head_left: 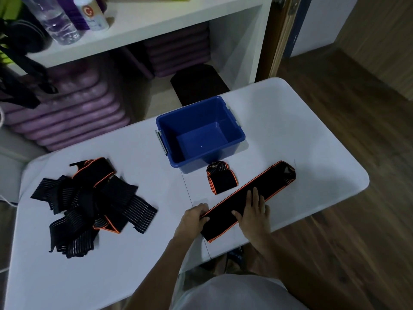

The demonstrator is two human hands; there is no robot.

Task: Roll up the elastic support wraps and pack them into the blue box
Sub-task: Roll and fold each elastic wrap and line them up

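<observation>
A long black wrap with orange edges (270, 184) lies stretched out diagonally on the white table (290, 121). My left hand (193, 218) pinches its near end at the edge. Fingers spread, my right hand (254, 211) presses flat on the wrap's middle. A rolled-up wrap (221, 180) sits just in front of the blue box (202, 133), which stands open with nothing visible inside. A loose pile of black wraps (93, 204) covers the table's left side.
A white shelf unit (156, 19) behind the table holds a clear bottle (54, 21) and a white bottle (92, 13). Purple mats (73, 108) are stacked below. The table's right and near edges drop to wooden floor (357, 220).
</observation>
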